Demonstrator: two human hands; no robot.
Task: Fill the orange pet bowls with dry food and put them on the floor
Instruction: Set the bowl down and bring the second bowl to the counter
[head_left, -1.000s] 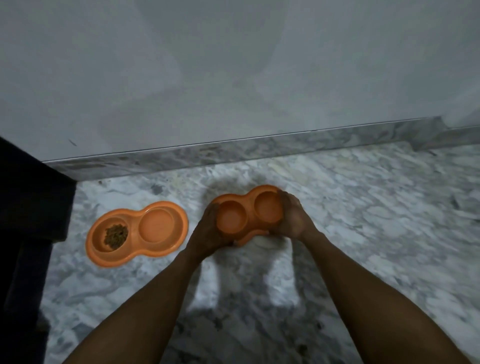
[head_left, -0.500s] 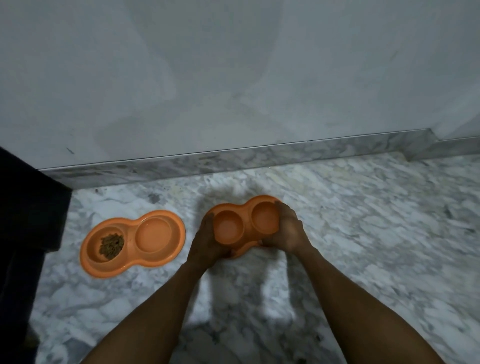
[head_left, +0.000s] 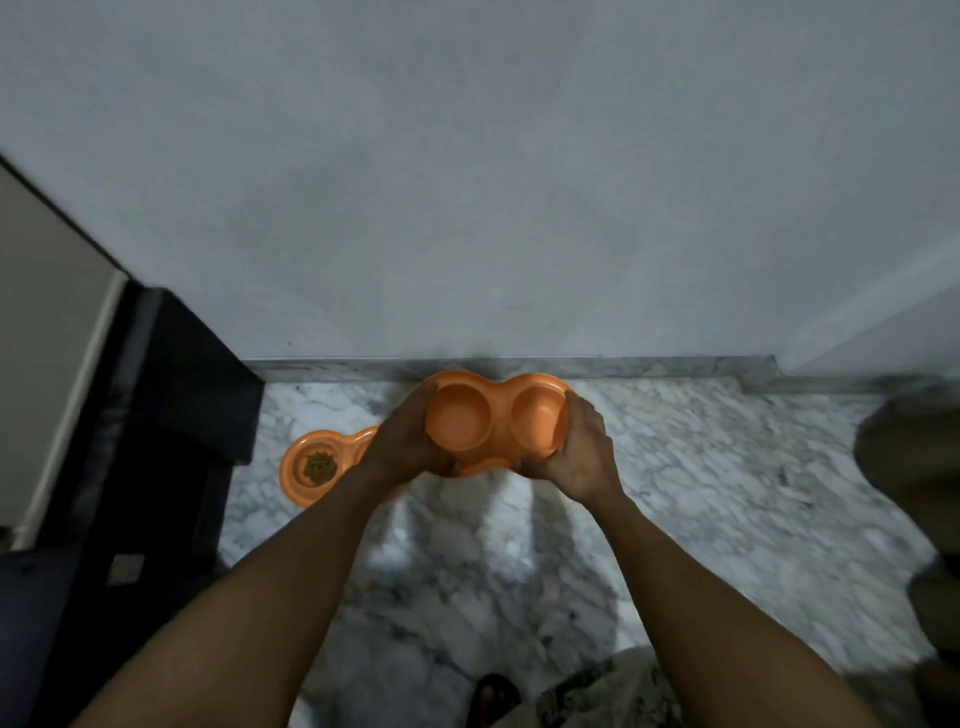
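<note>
Head view: no brand, label or writing can be read on anything here. The left hand (head_left: 402, 441) clasps the left end of an orange double pet bowl (head_left: 496, 423), fingers wrapped over the rim, and the right hand (head_left: 574, 449) clasps its right end the same way. Both hands are closed on the bowl and hold it up, clear of the floor, with its top tilted toward the camera. Both of its round wells are bare orange plastic with no food in them.

A second orange double bowl (head_left: 317, 467) lies flat on the floor to the left, partly hidden behind the left wrist. Its visible well holds a small heap of brown dry food (head_left: 319, 465).

The floor (head_left: 701, 493) is white marble with grey veins, and a skirting strip (head_left: 623, 366) of the same stone runs along the foot of a plain grey wall (head_left: 493, 182). A dark cabinet (head_left: 171, 415) stands at the left, just beside the bowl on the floor. A blurred dark shape sits at the right edge; what it is cannot be told.
</note>
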